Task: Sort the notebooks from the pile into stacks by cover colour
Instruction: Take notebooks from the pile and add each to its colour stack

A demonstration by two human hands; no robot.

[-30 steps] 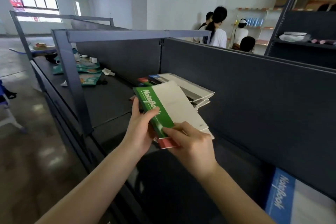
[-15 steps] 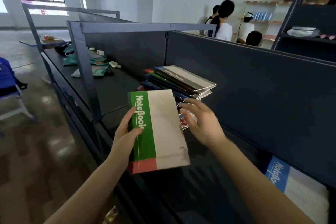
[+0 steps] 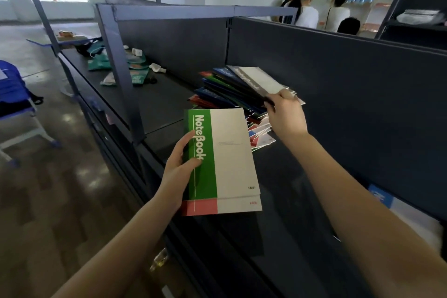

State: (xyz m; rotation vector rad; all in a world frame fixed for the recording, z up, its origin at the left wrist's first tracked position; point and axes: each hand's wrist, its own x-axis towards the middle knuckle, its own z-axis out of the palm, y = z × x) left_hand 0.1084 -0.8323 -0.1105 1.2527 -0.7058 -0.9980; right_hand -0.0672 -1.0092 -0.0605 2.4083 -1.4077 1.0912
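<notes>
My left hand (image 3: 177, 172) grips a green-and-white notebook (image 3: 225, 152) by its spine edge, with a red notebook (image 3: 200, 207) held under it and showing along the bottom. Both are held above the front of the dark shelf (image 3: 164, 97). Behind them lies the pile of notebooks (image 3: 229, 94) with blue, green, red and dark covers. My right hand (image 3: 284, 116) reaches to the pile's near right corner and pinches the top dark grey notebook (image 3: 258, 81) at its corner, lifting it slightly.
A blue-and-white notebook (image 3: 384, 197) lies on the shelf at the far right. A grey upright post (image 3: 121, 72) stands left of the pile. Green packets (image 3: 135, 68) and small items lie farther left. A dark back panel (image 3: 338, 94) closes the shelf. Several people (image 3: 307, 2) stand beyond.
My right hand has let go of the held notebooks and reached forward to the pile, taking the top grey notebook's corner. My left hand has lowered the green and red notebooks toward me.
</notes>
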